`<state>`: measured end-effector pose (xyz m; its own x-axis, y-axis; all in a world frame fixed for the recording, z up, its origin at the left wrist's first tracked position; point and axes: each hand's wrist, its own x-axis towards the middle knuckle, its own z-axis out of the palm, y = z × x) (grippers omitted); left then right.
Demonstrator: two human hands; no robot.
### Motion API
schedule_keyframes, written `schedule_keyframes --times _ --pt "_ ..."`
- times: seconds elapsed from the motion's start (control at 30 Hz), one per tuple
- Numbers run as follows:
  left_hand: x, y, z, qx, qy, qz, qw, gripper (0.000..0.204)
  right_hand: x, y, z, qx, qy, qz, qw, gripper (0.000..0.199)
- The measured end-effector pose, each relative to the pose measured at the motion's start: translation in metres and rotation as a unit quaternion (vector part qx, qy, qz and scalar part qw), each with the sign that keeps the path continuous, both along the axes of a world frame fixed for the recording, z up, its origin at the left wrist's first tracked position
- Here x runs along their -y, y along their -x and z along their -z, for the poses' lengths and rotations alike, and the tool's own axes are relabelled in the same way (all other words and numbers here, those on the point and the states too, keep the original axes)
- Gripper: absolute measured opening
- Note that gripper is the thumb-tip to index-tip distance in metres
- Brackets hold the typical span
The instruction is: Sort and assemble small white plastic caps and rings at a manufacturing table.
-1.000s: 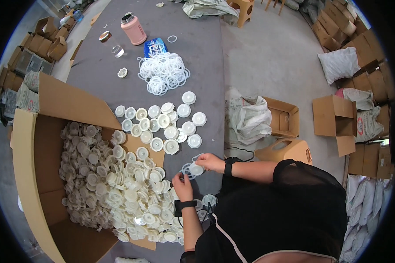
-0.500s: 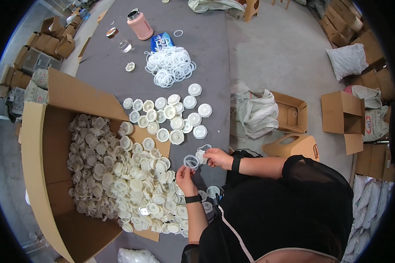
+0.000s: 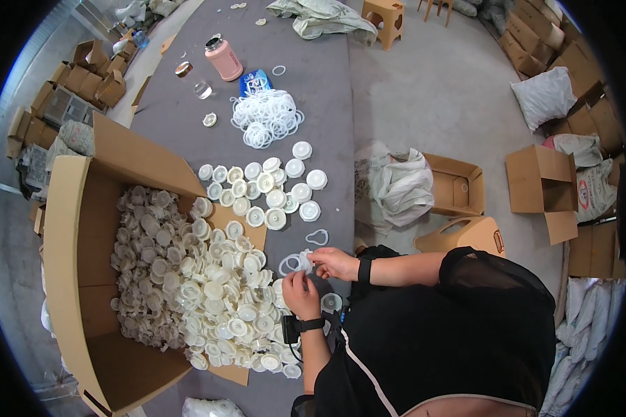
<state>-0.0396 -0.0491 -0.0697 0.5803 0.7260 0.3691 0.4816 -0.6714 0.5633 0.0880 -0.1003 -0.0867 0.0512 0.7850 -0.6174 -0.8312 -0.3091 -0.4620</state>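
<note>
My left hand (image 3: 301, 297) is closed, its fingertips pinching translucent white rings (image 3: 288, 265) that stick out to the left. Right against it, my right hand (image 3: 336, 264) has thumb and fingers closed on a white plastic cap (image 3: 305, 260), largely hidden by the rings and fingers. A loose bent ring (image 3: 317, 237) lies on the grey table just beyond my hands. To the left, a big heap of white caps (image 3: 215, 292) spills from a tipped cardboard box (image 3: 69, 229). Several caps (image 3: 275, 219) lie spread out farther away.
A pile of white rings (image 3: 268, 115) sits beyond the spread caps, against a blue packet (image 3: 255, 81). Farther back stand a pink flask (image 3: 224, 60) and a clear bottle (image 3: 193, 80). Right of the table are a tan stool (image 3: 466, 235), a white sack (image 3: 402, 184) and an open carton (image 3: 459, 182).
My left hand has drawn closer to my right, bringing rings and cap together lower down. The bent ring behind the cap now shows apart on the table. The whole view has shifted slightly.
</note>
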Motion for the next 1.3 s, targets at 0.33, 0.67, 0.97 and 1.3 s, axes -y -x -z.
schedule_keyframes --times 0.33,0.67,0.97,1.3 --pt "0.006 0.013 -0.003 -0.003 0.068 -0.034 0.997 0.018 0.006 0.012 -0.018 0.163 -0.015 -0.062 0.985 0.02" --pt "0.018 0.036 0.037 0.157 0.337 -0.09 0.924 0.024 0.006 0.032 -0.009 0.123 -0.025 -0.039 0.991 0.019" --pt "0.01 0.027 0.018 0.258 0.539 -0.132 0.791 0.014 0.008 0.031 0.004 0.187 -0.047 -0.02 0.981 0.019" --pt "0.008 0.022 0.022 0.411 0.674 -0.112 0.604 0.008 0.01 0.036 -0.004 0.187 -0.112 -0.011 0.976 0.024"
